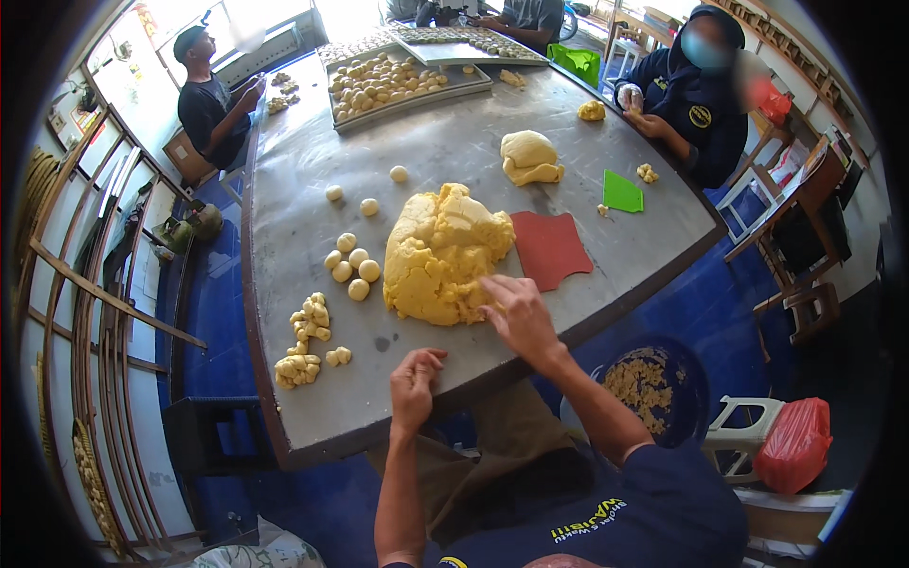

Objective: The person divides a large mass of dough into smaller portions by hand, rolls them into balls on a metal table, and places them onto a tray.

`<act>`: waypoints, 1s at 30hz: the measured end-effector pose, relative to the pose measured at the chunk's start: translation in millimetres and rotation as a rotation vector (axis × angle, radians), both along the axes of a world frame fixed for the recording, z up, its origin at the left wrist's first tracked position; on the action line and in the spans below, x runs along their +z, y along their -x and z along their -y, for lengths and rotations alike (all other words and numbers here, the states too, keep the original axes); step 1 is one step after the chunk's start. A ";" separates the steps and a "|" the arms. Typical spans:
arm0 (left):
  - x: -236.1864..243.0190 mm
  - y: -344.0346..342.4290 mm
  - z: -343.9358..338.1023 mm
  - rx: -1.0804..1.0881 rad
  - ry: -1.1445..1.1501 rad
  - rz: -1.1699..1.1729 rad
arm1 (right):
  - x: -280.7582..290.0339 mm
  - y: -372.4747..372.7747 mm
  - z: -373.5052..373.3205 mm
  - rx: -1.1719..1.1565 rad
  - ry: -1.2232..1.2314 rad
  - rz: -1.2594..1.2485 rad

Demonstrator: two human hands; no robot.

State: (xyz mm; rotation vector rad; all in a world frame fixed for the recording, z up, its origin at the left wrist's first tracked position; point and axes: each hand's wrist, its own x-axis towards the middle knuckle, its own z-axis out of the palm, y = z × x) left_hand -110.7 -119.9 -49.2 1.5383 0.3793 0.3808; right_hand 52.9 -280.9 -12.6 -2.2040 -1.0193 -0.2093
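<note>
A large, torn lump of yellow dough [421, 270] lies in the middle of the metal table [312, 417]. At the lump's near right edge, the fingers and thumb of my right hand [523, 320] grip the dough. My left hand [414, 383] is curled closed by the table's front edge, apart from the dough; whatever is inside its fingers is hidden. Several smooth dough balls [358, 257] sit left of the lump. Rough small dough pieces [305, 333] are heaped farther left. Against the lump's right side lies a flat red scraper sheet [552, 250].
Behind are a paler dough lump [530, 157], a green scraper [622, 191] and trays of dough balls [383, 87]. Co-workers stand at the far left [210, 104] and far right [696, 95]. A dark basin [653, 388] and a stool with a red bag [795, 443] are at right.
</note>
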 end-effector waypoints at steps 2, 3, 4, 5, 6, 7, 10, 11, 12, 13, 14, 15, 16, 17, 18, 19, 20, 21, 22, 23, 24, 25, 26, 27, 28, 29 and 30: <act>-16.8 -0.3 -10.3 -0.005 0.120 0.134 | -11.5 -5.4 6.0 -0.024 0.056 -0.015; -25.5 3.8 -17.5 0.001 0.142 0.193 | -18.5 -5.0 6.6 0.001 0.046 -0.036; -25.1 5.5 -22.1 0.008 0.167 0.251 | -22.8 -3.5 8.6 0.027 0.039 -0.059; -22.7 9.6 -28.2 -0.031 0.299 0.295 | -25.8 0.2 11.0 0.017 0.010 -0.054; -8.8 13.9 -24.4 -0.002 0.267 0.226 | -28.3 5.7 12.8 0.011 -0.015 -0.050; 7.0 17.3 -19.7 0.020 0.234 0.156 | -31.7 8.3 16.3 -0.001 -0.041 -0.046; 11.8 35.0 -41.7 -0.081 0.144 -0.005 | -37.9 7.7 24.9 0.046 -0.066 0.007; 4.2 39.9 -48.9 -0.104 0.151 -0.032 | -36.8 5.0 25.0 0.010 -0.097 -0.048; -1.7 44.7 -53.6 -0.124 0.157 -0.060 | -33.5 -1.3 23.7 -0.024 -0.128 -0.103; -2.3 45.6 -52.0 -0.093 -0.275 -0.076 | -34.0 -4.1 23.4 -0.059 -0.149 -0.163; -1.9 42.8 -50.3 -0.062 -0.709 -0.092 | -37.0 -2.6 19.3 -0.070 -0.172 -0.127; -1.2 38.8 -46.7 -0.031 -1.138 -0.106 | -39.5 -0.6 14.3 -0.078 -0.192 -0.089; 1.2 35.3 -44.0 0.003 -1.098 -0.104 | -41.7 0.8 11.7 -0.086 -0.212 -0.050; 5.7 31.6 -41.8 0.039 -1.058 -0.101 | -43.4 1.4 12.0 -0.090 -0.217 -0.025; 12.0 30.7 -40.3 0.074 -1.019 -0.105 | -46.1 3.9 10.7 -0.091 -0.224 -0.005; 23.6 33.1 -39.4 0.123 -0.795 -0.200 | -47.0 7.6 7.2 -0.094 -0.237 0.013; 22.7 35.0 -41.6 0.150 -0.839 -0.188 | -46.4 8.6 6.4 -0.098 -0.235 0.011; 18.5 37.2 -43.9 0.177 -0.883 -0.176 | -44.0 6.7 8.6 -0.102 -0.233 0.008; 13.8 43.1 -47.7 0.204 -0.929 -0.172 | -42.3 7.2 8.4 -0.103 -0.231 -0.001; 7.9 45.1 -45.0 0.279 -0.946 -0.190 | -43.9 7.6 6.4 -0.106 -0.245 -0.034; 4.0 46.6 -39.7 0.326 -0.883 -0.175 | -45.6 7.3 6.0 -0.107 -0.236 -0.030; 3.8 42.8 -32.7 0.373 -0.818 -0.159 | -46.7 5.5 6.9 -0.108 -0.225 -0.024; 4.4 42.7 -32.9 0.429 -0.755 -0.147 | -47.9 5.1 7.2 -0.101 -0.214 -0.021; 5.5 39.9 -42.9 0.397 -0.837 -0.174 | -48.3 3.1 8.7 -0.111 -0.206 -0.022; 8.2 37.3 -56.5 0.367 -0.920 -0.210 | -47.9 2.6 8.6 -0.113 -0.200 -0.029; 13.0 27.9 -66.5 0.344 -0.916 -0.225 | -48.9 2.4 11.4 -0.121 -0.184 -0.030; 25.1 18.9 -76.3 0.331 -0.923 -0.243 | -47.9 2.9 10.1 -0.114 -0.182 -0.044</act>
